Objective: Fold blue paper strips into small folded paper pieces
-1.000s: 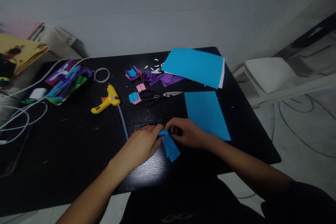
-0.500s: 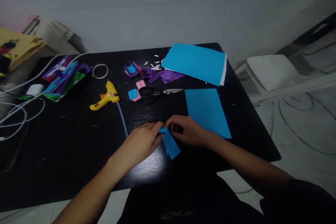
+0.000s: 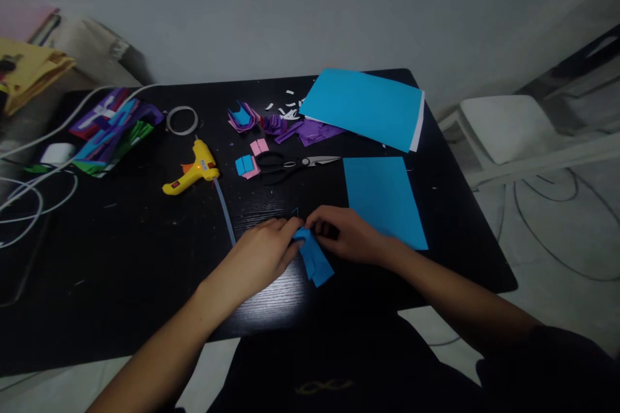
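Near the front of the black table, a folded piece of blue paper is held between my two hands. My left hand pinches its upper left part with thumb and fingers. At its top edge, the bent fingers of my right hand close on the paper; part of the fold is hidden there. Beyond my right hand lies a flat blue sheet. Black-handled scissors rest past my hands, blades pointing right. Small folded pink and blue paper pieces sit by the scissors' handles.
A yellow glue gun with a long glue stick lies left of centre, near a tape roll. Folded purple paper, white scraps and larger blue sheets are at the back. White cables cross the left side.
The view has tilted slightly, so the table things appear a little higher. Both hands keep hold of the folded blue paper with hardly any change in grip.
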Motion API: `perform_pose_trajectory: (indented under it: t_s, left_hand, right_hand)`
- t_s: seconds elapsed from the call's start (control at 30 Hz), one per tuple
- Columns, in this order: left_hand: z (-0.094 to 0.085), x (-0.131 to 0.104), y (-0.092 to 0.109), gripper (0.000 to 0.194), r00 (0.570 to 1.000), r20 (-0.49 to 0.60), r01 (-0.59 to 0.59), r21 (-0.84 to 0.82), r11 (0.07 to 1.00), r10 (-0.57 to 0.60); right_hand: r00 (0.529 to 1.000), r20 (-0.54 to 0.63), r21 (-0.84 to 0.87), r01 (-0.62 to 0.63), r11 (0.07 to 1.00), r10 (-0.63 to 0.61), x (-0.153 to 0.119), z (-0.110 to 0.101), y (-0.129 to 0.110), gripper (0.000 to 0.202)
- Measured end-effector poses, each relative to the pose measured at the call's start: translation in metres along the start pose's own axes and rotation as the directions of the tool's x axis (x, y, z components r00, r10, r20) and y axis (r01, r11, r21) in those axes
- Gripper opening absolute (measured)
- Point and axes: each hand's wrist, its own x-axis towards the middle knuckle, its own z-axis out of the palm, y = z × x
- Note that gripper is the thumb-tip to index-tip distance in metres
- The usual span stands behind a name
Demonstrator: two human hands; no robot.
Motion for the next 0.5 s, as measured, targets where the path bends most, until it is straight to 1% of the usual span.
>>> perform_pose_trajectory:
  t_s: [0.23, 0.37, 0.5]
  left_hand:
    - [-0.0010, -0.0012, 0.0009, 0.018, 1.000, -0.004, -0.008, -0.004, 1.000, 0.008]
    - [-0.0017, -0.0015, 0.0018, 0.015, 1.000, 0.004, -0.013, -0.009, 1.000, 0.013]
    - [-0.0026, -0.0018, 0.0027, 0.015, 1.000, -0.012, -0.026, -0.004, 1.000, 0.026]
  right_hand:
    - [0.999, 0.014, -0.011, -0.029, 1.000, 0.030, -0.0006, -0.0022, -0.0031, 0.025]
    - [0.999, 0.022, -0.022, -0.037, 0.999, 0.038, -0.0010, -0.0039, -0.0058, 0.024]
    - [0.998, 0.032, -0.033, -0.052, 0.998, 0.053, -0.0011, -0.0052, -0.0078, 0.023]
